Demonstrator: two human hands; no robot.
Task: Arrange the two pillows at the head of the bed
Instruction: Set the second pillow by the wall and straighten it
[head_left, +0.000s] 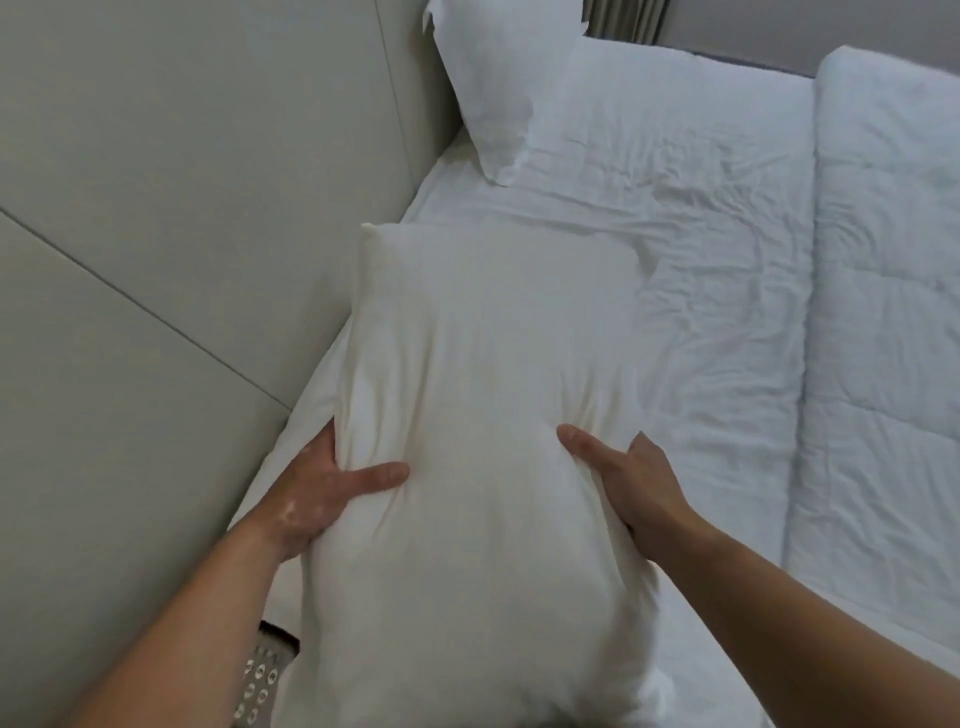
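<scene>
A plump white pillow (483, 374) fills the middle of the head view, its far end over the bed near the padded headboard (182, 208). My left hand (317, 493) grips its left side, thumb pressed into the fabric. My right hand (628, 483) grips its right side, thumb on top. A second white pillow (498, 83) leans upright against the headboard at the far end of the bed. The near end of the held pillow runs out of the frame at the bottom.
The wrinkled white sheet (701, 249) covers the mattress. A folded white duvet (888, 312) lies along the right side. A curtain (623, 21) hangs at the far top. A control panel with round buttons (257, 680) sits below the headboard at bottom left.
</scene>
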